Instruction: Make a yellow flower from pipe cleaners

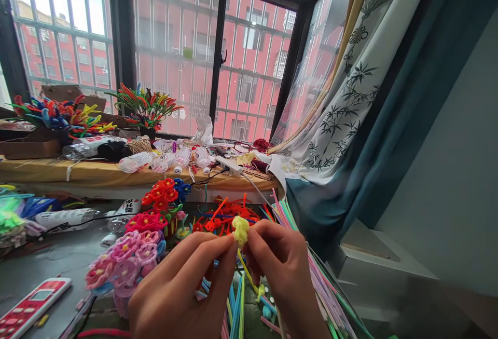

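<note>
Between the fingertips of both hands is a small fuzzy yellow pipe cleaner, coiled into a tight bunch at its top. A thin yellow stem runs down from it between the hands. My left hand pinches the bunch from the left, thumb and forefinger together. From the right, my right hand pinches it too, its other fingers curled. Just left of my left hand stand pink and lilac pipe-cleaner flowers. Loose pipe cleaners in blue and yellow lie below the hands, partly hidden by them.
A red and white remote control lies at the lower left. Red flowers and red pipe cleaners are behind the hands. Long pastel pipe cleaners lie to the right. Plastic bottles crowd the windowsill, near a power strip.
</note>
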The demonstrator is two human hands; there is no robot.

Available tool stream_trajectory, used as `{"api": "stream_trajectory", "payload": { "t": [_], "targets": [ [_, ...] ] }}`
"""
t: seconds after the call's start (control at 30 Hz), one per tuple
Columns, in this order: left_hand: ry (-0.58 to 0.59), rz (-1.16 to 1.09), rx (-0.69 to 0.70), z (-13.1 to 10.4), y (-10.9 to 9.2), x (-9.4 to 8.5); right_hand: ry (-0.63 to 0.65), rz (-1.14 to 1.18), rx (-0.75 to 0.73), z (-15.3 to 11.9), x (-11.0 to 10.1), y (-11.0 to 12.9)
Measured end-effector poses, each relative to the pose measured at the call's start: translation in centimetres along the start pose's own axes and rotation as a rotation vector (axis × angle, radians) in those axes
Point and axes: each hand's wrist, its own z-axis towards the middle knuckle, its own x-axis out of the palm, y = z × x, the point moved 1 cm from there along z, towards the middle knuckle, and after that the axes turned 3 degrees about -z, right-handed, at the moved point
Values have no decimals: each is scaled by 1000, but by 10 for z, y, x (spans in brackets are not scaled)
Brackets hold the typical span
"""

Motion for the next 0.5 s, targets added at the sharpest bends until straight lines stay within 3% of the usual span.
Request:
{"api": "stream_trajectory", "payload": {
  "t": [0.13,0.23,0.37,0.5],
  "targets": [
    [-16,-38,-120,0,9,2,89,99,-108,7,-3,-10],
    [29,-193,-225,0,16,8,174,172,-158,13,-5,-20],
    [155,-363,-213,2,17,15,178,203,-146,16,-5,-29],
    [136,-419,-194,2,17,16,193,158,-126,15,-3,-26]
  ]
}}
